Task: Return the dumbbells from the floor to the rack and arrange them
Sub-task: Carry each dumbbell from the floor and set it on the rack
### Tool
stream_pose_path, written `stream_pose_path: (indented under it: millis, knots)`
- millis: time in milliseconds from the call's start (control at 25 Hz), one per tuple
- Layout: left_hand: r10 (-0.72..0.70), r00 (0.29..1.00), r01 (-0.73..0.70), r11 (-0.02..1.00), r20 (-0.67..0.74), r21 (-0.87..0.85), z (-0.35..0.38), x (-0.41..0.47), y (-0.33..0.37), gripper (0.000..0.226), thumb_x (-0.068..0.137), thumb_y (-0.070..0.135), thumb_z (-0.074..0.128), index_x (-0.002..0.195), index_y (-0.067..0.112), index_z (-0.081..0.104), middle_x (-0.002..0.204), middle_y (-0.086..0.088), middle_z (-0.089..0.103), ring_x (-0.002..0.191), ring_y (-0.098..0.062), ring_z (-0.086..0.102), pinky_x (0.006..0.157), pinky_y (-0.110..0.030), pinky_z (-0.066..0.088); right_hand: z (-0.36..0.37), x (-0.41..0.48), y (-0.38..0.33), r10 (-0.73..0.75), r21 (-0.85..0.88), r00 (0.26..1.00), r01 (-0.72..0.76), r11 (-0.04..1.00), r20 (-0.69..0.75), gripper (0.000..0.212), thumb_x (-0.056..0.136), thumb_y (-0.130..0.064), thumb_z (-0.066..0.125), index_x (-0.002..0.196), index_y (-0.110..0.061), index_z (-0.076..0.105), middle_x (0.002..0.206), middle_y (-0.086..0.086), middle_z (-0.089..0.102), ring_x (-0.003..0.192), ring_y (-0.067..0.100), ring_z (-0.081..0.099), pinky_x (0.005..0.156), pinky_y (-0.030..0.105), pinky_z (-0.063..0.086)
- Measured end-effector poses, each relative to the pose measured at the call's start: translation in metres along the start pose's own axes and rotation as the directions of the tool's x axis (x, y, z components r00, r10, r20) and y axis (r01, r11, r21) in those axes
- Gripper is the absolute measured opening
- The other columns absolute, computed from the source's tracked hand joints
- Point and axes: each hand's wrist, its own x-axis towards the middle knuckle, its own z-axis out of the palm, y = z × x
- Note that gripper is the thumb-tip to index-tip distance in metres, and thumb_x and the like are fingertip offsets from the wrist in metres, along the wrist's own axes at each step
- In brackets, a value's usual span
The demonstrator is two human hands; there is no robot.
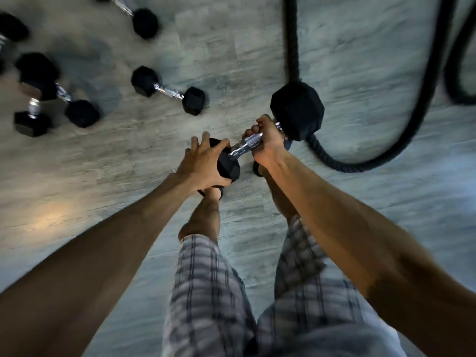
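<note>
I hold a black hex dumbbell (297, 109) with a chrome handle above the floor, tilted, its far head up and to the right. My right hand (265, 140) is wrapped around the handle. My left hand (203, 163) cups the near head from the left. Several more black hex dumbbells lie on the floor: a small one (167, 90) at centre left, two (77, 109) (32, 119) at the far left, and another (144, 21) at the top. The rack is out of view.
A thick black battle rope (292, 39) runs down the floor behind the held dumbbell and loops off to the right (422, 99). My legs in plaid shorts (211, 292) stand below my hands. The floor is grey wood-look planks (103, 163).
</note>
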Motion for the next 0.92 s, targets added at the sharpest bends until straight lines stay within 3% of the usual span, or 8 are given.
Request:
stream_pose_path:
  millis: [160, 320, 480, 680, 920]
  knots:
    - [0.071, 0.996, -0.065, 0.994, -0.061, 0.086, -0.096, -0.069, 0.042, 0.086, 0.054, 0.051, 0.079, 0.129, 0.03, 0.041, 0.125, -0.013, 0.037, 0.11, -0.038, 0.039, 0.08, -0.045, 0.044, 0.015, -0.108, -0.05, -0.007, 0.055, 0.988, -0.001, 0.999, 0.154, 0.03, 0.09, -0.008, 0.049, 0.062, -0.016, 0.041, 0.044, -0.002, 0.04, 0.043, 0.015, 0.041, 0.057, 0.027, 0.042]
    - [0.068, 0.99, -0.047, 0.986, -0.126, 0.163, -0.167, -0.105, 0.08, 0.09, 0.051, 0.058, 0.076, 0.13, 0.033, 0.04, 0.12, -0.011, 0.039, 0.11, -0.038, 0.041, 0.087, -0.049, 0.048, 0.036, -0.174, -0.099, 0.003, 0.042, 0.966, -0.014, 0.999, 0.258, 0.028, 0.089, -0.009, 0.045, 0.063, -0.017, 0.037, 0.042, -0.003, 0.037, 0.039, 0.015, 0.039, 0.057, 0.027, 0.04]
    - [0.085, 0.971, -0.037, 0.977, -0.224, 0.21, -0.219, -0.114, 0.114, 0.086, 0.048, 0.063, 0.072, 0.124, 0.037, 0.041, 0.115, -0.008, 0.04, 0.107, -0.034, 0.044, 0.085, -0.05, 0.051, 0.056, -0.211, -0.155, -0.024, 0.028, 0.937, 0.015, 1.0, 0.348, 0.028, 0.086, -0.01, 0.045, 0.06, -0.018, 0.037, 0.042, -0.003, 0.037, 0.037, 0.016, 0.039, 0.058, 0.027, 0.04]
    - [0.12, 0.956, -0.062, 0.974, -0.266, 0.217, -0.259, -0.092, 0.139, 0.091, 0.049, 0.068, 0.071, 0.128, 0.035, 0.04, 0.117, -0.009, 0.041, 0.108, -0.033, 0.045, 0.085, -0.047, 0.05, 0.085, -0.223, -0.209, -0.06, -0.011, 0.926, 0.069, 0.998, 0.372, 0.028, 0.086, -0.011, 0.043, 0.06, -0.019, 0.034, 0.041, -0.004, 0.037, 0.035, 0.015, 0.039, 0.055, 0.026, 0.037]
    - [0.182, 0.956, -0.145, 0.975, -0.231, 0.168, -0.315, -0.013, 0.143, 0.092, 0.052, 0.068, 0.068, 0.132, 0.033, 0.039, 0.112, -0.006, 0.04, 0.105, -0.031, 0.046, 0.085, -0.045, 0.05, 0.142, -0.188, -0.274, -0.069, -0.058, 0.956, 0.089, 0.994, 0.283, 0.031, 0.087, -0.011, 0.042, 0.059, -0.019, 0.033, 0.039, -0.003, 0.036, 0.042, 0.015, 0.034, 0.057, 0.026, 0.035]
